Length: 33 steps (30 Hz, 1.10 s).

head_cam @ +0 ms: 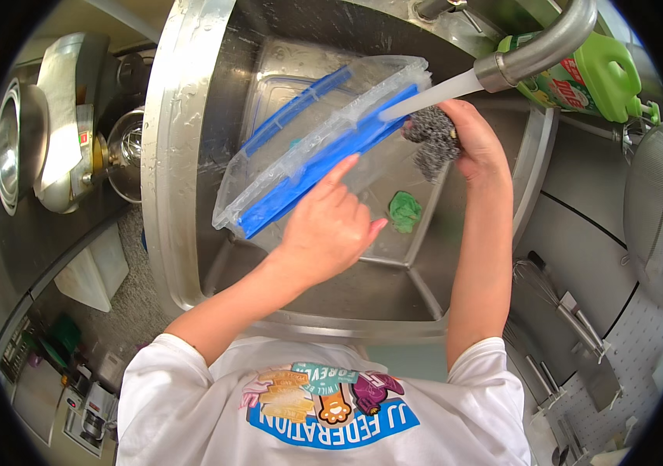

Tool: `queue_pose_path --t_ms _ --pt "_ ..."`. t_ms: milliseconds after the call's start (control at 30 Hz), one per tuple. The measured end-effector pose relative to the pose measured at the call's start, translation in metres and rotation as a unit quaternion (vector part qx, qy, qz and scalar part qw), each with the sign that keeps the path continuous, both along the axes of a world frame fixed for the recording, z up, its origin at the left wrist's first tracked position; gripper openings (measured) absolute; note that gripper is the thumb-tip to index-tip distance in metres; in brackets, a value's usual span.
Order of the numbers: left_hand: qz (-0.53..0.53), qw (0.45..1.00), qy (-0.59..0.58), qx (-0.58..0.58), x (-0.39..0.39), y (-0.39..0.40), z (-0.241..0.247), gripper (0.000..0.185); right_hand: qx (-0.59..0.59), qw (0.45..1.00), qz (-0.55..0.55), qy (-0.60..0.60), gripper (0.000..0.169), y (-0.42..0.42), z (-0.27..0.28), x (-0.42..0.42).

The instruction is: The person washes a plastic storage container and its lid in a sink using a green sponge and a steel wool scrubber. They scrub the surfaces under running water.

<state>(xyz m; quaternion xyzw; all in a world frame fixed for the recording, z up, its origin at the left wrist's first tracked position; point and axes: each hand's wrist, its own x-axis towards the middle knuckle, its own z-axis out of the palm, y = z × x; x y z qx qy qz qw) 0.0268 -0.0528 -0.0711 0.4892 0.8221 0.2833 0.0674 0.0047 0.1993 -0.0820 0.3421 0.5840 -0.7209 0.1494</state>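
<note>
A clear plastic storage box (314, 143) with blue latch strips along its sides stands tilted in the stainless steel sink (177, 163). My left hand (328, 230) is at the nearer blue strip (276, 207), the extended index fingertip against it and the thumb held apart. In my right hand (477, 137) is a grey scouring pad (433, 140), close to the right end of that strip. Running water (436, 98) from the faucet (494, 71) strikes the strip beside the pad. A crumpled green scrap (405, 211) lies on the sink bottom between my hands.
A green detergent bottle (590, 78) with a pump stands behind the sink at right. Farther right are a mesh strainer (657, 215) and a hanging whisk (541, 285). Metal bowls (11, 145) and a stand mixer (66, 169) occupy the left counter.
</note>
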Motion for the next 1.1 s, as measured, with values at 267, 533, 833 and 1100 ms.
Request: queue_pose_path --t_ms 267,533,833,1100 --pt "0.016 1.0 0.018 -0.016 0.02 0.036 0.002 0.028 -0.066 0.996 0.034 -0.056 0.026 0.006 0.021 0.013" --pt "0.023 1.0 -0.015 0.0 0.025 0.073 0.014 0.027 -0.078 0.996 0.013 -0.035 0.027 0.005 0.01 0.04" --pt "0.066 0.997 -0.039 -0.002 0.043 0.038 0.031 0.022 -0.061 0.997 0.019 -0.032 0.029 0.0 0.017 0.038" --pt "-0.009 0.999 -0.022 -0.032 0.023 0.038 0.024 0.02 -0.054 0.998 0.027 -0.028 0.03 0.0 0.019 0.039"
